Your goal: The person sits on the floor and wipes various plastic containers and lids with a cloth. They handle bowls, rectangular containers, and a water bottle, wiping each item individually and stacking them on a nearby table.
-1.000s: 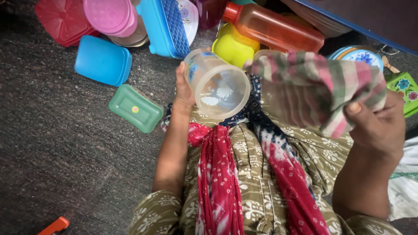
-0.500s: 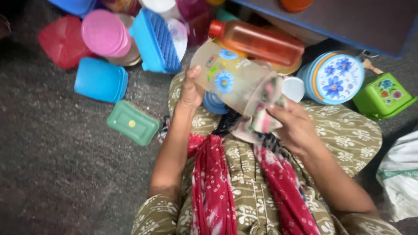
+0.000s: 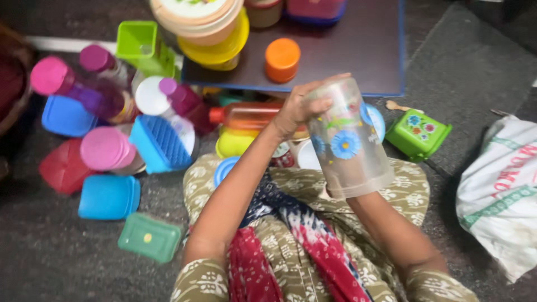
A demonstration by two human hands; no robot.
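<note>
Translucent plastic jar (image 3: pixel 348 140) with blue flower prints sits over the lap, bottom up, the left hand (image 3: pixel 299 109) wrapped around its base, while the right hand is pushed up inside it, its grip hidden, below the near edge of the low table (image 3: pixel 358 50).

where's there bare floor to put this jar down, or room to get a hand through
Bare floor lies at lower left, below the blue box and left of the green box. More lies at upper right, between the low table and the white sack. Part of the table top right of the orange lid is bare. The containers left of the left hand are packed tight.
</note>
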